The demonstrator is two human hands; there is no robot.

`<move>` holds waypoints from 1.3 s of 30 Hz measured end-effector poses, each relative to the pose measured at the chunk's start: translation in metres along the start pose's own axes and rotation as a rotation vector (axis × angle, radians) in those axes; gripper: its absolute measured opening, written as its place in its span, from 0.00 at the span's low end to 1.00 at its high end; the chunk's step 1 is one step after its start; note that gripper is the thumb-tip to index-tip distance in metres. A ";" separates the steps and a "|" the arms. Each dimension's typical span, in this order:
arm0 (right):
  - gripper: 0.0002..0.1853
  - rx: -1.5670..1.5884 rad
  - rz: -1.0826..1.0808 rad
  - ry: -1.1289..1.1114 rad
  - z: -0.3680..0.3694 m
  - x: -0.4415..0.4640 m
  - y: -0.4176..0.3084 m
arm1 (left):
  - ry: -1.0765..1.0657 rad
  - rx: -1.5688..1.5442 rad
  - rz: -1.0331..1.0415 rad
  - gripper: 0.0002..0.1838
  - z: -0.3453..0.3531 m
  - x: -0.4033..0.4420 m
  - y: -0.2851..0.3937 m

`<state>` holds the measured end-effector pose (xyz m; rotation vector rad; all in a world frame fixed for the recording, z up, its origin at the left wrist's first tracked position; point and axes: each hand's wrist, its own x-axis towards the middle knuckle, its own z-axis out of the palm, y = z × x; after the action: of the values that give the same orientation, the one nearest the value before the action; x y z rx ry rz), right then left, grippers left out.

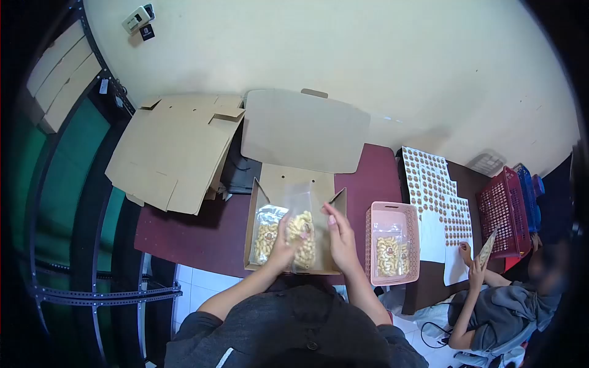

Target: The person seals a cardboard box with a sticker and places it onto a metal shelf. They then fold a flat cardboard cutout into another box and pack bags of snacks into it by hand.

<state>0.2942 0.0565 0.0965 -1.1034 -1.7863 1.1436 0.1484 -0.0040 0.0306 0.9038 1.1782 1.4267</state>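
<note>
My left hand [283,250] is closed on the edge of a clear bag of pale curved snacks [304,248], holding it upright over an open cardboard box [337,257]. A round label shows faintly on that bag. Another snack bag [266,240] lies in the left part of the box, partly behind my left hand. My right hand [342,240] is just right of the held bag, apart from it, its fingers stretched and holding nothing. The box lid [304,129] stands raised against the wall.
A pink basket [371,245] with snack bags [388,256] stands to the right. Flat cardboard [175,150] leans at the left. Sticker sheets [429,184] lie on the right table, where another person [500,313] holds a bag near red and blue baskets [500,211].
</note>
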 end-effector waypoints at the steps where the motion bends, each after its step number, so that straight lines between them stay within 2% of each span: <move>1: 0.22 -0.001 0.002 0.000 0.001 0.001 0.014 | 0.055 -0.451 -0.292 0.34 -0.005 0.003 -0.002; 2: 0.23 0.087 0.126 -0.051 0.006 0.003 0.038 | -0.039 -0.590 -0.359 0.26 -0.014 0.007 -0.003; 4: 0.23 0.329 0.381 -0.180 0.012 0.001 0.030 | -0.097 -0.605 -0.445 0.24 -0.025 0.010 -0.013; 5: 0.23 0.330 0.382 -0.176 0.013 -0.001 0.036 | -0.152 -0.619 -0.525 0.23 -0.028 0.012 -0.018; 6: 0.21 0.603 0.534 -0.239 0.015 -0.004 0.050 | -0.125 -0.391 -0.605 0.25 -0.029 0.013 -0.017; 7: 0.20 0.879 0.685 -0.304 0.018 -0.007 0.066 | -0.123 -0.391 -0.605 0.25 -0.032 0.015 -0.022; 9: 0.17 0.853 0.660 -0.258 0.024 -0.010 0.094 | -0.119 0.432 -0.058 0.27 -0.049 0.020 -0.044; 11: 0.14 0.615 0.540 0.025 0.021 -0.013 0.120 | -0.021 0.636 -0.049 0.28 -0.060 0.020 -0.048; 12: 0.14 -0.019 0.517 0.042 0.012 -0.012 0.143 | -0.002 0.733 -0.102 0.32 -0.071 0.020 -0.065; 13: 0.14 -0.017 0.521 0.045 0.012 -0.015 0.147 | 0.015 0.830 -0.154 0.37 -0.079 0.018 -0.075; 14: 0.15 -0.175 0.455 0.087 0.012 -0.018 0.151 | 0.010 0.832 -0.155 0.37 -0.083 0.013 -0.085; 15: 0.16 -0.333 0.388 0.127 0.012 -0.020 0.156 | -0.048 0.956 -0.212 0.42 -0.082 0.008 -0.085; 16: 0.18 -0.358 0.396 0.129 0.015 -0.022 0.161 | -0.106 1.079 -0.269 0.48 -0.082 0.004 -0.085; 17: 0.18 -0.357 0.397 0.130 0.016 -0.021 0.166 | -0.107 1.081 -0.269 0.48 -0.079 -0.001 -0.086; 19: 0.19 -0.357 0.541 0.068 0.020 -0.018 0.174 | -0.065 1.338 -0.299 0.56 -0.066 -0.009 -0.085; 21: 0.18 -0.320 0.483 0.109 0.030 -0.017 0.182 | -0.091 1.371 -0.299 0.56 -0.069 -0.007 -0.092; 23: 0.18 -0.397 0.464 -0.007 0.039 -0.014 0.184 | 0.054 1.076 -0.097 0.54 -0.084 -0.002 -0.117; 24: 0.18 -0.229 0.491 -0.033 0.047 -0.015 0.200 | 0.061 0.909 -0.200 0.51 -0.084 0.000 -0.110; 25: 0.18 -0.226 0.493 -0.033 0.053 -0.015 0.202 | 0.060 0.911 -0.201 0.51 -0.086 -0.001 -0.110; 27: 0.17 0.108 0.674 -0.268 0.069 -0.013 0.208 | 0.054 0.788 -0.139 0.51 -0.088 -0.004 -0.114; 28: 0.17 0.001 0.586 -0.303 0.086 -0.017 0.238 | 0.036 0.782 -0.099 0.51 -0.092 -0.006 -0.123; 31: 0.18 0.006 0.507 -0.253 0.105 -0.021 0.249 | 0.009 0.831 -0.173 0.51 -0.093 -0.012 -0.119; 32: 0.24 -0.005 0.421 -0.211 0.110 -0.020 0.260 | 0.021 0.851 -0.210 0.51 -0.093 -0.014 -0.118; 33: 0.24 -0.002 0.422 -0.212 0.111 -0.021 0.257 | 0.022 0.853 -0.212 0.51 -0.092 -0.015 -0.115; 35: 0.31 -0.083 0.486 -0.141 0.106 -0.020 0.236 | -0.060 1.177 -0.153 0.51 -0.083 -0.016 -0.094; 36: 0.38 -0.160 0.500 -0.204 0.097 -0.018 0.213 | -0.149 1.210 -0.134 0.49 -0.080 -0.013 -0.082; 37: 0.38 -0.161 0.501 -0.205 0.095 -0.019 0.207 | -0.149 1.209 -0.135 0.49 -0.081 -0.008 -0.079; 39: 0.42 -0.199 0.453 -0.179 0.094 -0.023 0.200 | -0.364 1.248 -0.022 0.44 -0.083 -0.001 -0.076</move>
<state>0.2726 0.0538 -0.1242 -1.6285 -1.8705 1.3832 0.0877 -0.0226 -0.0628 1.8613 1.7472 0.3177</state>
